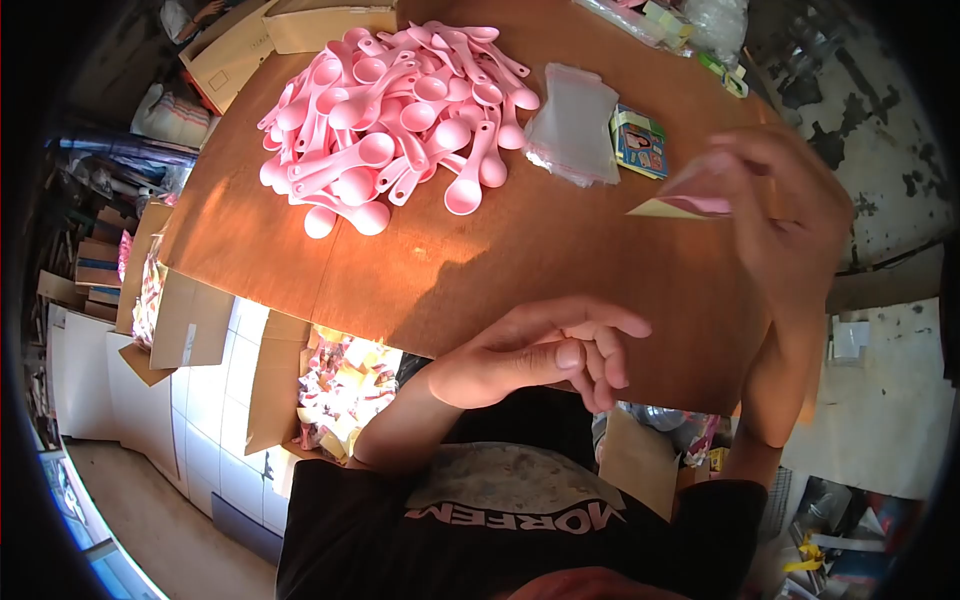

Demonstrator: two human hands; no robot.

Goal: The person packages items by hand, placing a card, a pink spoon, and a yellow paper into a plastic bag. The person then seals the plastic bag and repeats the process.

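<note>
My right hand (790,205) is raised over the right side of the table, its fingers pinched on a clear plastic bag (690,192). Something pink and a pale yellow piece show through the bag; the fingers partly cover them. Above the table's front edge hovers my left hand (535,350), holding nothing, with the index finger stretched out and the others loosely bent. A large heap of pink measuring spoons (375,150) lies at the far left of the table. Beside it are a stack of clear plastic bags (575,125) and a small stack of printed cards (638,142).
The brown wooden table (560,255) spreads before me. An open cardboard box (275,385) with packed pieces stands below its front left edge, and another box (190,315) is farther left. Plastic packaging (715,25) lies at the back right. Another person's arm (205,15) shows at top left.
</note>
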